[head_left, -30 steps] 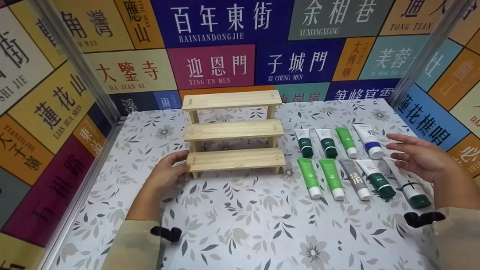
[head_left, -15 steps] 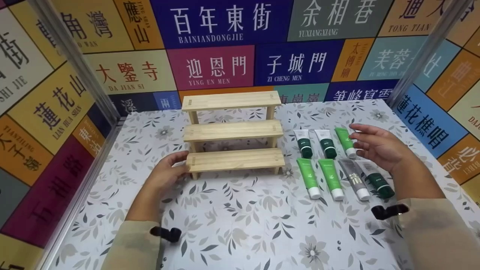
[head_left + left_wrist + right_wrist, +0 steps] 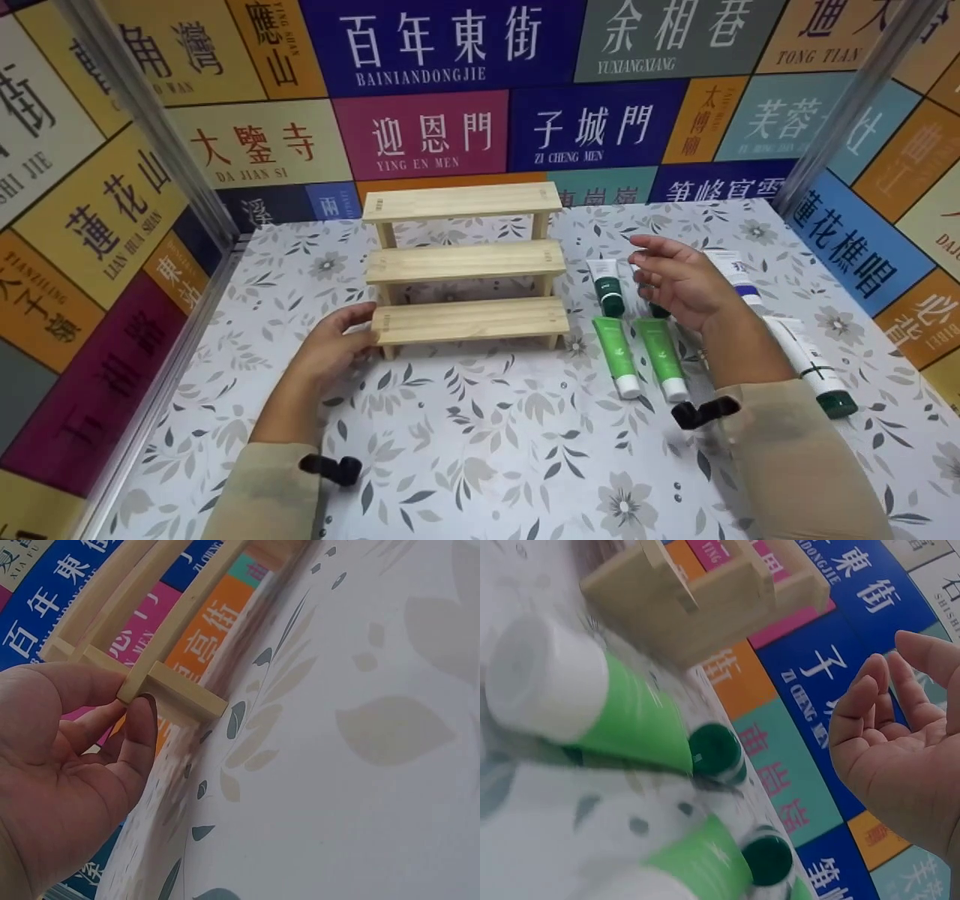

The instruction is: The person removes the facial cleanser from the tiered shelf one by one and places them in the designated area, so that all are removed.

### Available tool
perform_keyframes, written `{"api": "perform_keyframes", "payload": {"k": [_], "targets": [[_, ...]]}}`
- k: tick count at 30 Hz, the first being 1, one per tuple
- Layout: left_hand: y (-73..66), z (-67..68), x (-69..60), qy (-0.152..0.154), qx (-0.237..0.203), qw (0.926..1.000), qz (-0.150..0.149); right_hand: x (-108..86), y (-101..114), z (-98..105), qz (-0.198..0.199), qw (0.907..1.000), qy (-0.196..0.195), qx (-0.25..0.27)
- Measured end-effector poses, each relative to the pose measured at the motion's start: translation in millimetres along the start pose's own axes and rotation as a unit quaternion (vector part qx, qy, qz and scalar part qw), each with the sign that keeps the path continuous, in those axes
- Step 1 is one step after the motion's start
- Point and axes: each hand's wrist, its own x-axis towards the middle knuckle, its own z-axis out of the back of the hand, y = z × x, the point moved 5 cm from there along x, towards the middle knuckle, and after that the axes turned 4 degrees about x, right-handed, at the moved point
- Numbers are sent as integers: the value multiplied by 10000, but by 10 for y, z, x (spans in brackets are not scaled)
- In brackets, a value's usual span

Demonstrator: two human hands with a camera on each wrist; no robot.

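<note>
A three-tier wooden display stand (image 3: pixel 469 319) stands on the floral cloth. My left hand (image 3: pixel 337 341) pinches the left end of its lowest shelf between thumb and fingers, as the left wrist view confirms with the shelf end (image 3: pixel 135 682). Over the squeeze tubes to the right hovers my right hand (image 3: pixel 682 289), fingers loosely bent and holding nothing. Below and left of it lie two light green tubes (image 3: pixel 616 356) and a white-and-dark-green tube (image 3: pixel 606 289). Another dark green one shows partly beneath the fingers. The right hand and forearm hide more tubes.
Right of the forearm lie a white tube with a blue band (image 3: pixel 739 279) and a long white tube with a dark green cap (image 3: pixel 814 367). Behind the cloth-covered table (image 3: pixel 480 450) rises a colourful lettered wall (image 3: pixel 420 135), with side panels at left and right.
My right hand has swept leftward above the tubes, from beyond the right end of the rows to near the left end. The left hand, stand and tubes stay in place.
</note>
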Motion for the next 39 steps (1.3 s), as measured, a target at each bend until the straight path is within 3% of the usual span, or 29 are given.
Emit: {"api": "perform_keyframes", "payload": {"k": [15, 27, 33, 39], "targets": [[10, 38, 10, 5, 80, 10000, -17, 232, -138, -492, 350, 9991, -16, -253], [-2, 39, 7, 32, 99, 9999, 47, 329, -125, -831, 597, 9980, -186, 49], [19, 47, 13, -25, -54, 10000, -16, 376, -152, -910, 632, 9976, -292, 46], [-50, 79, -27, -100, 290, 9995, -79, 406, -176, -907, 718, 9951, -575, -350]]}}
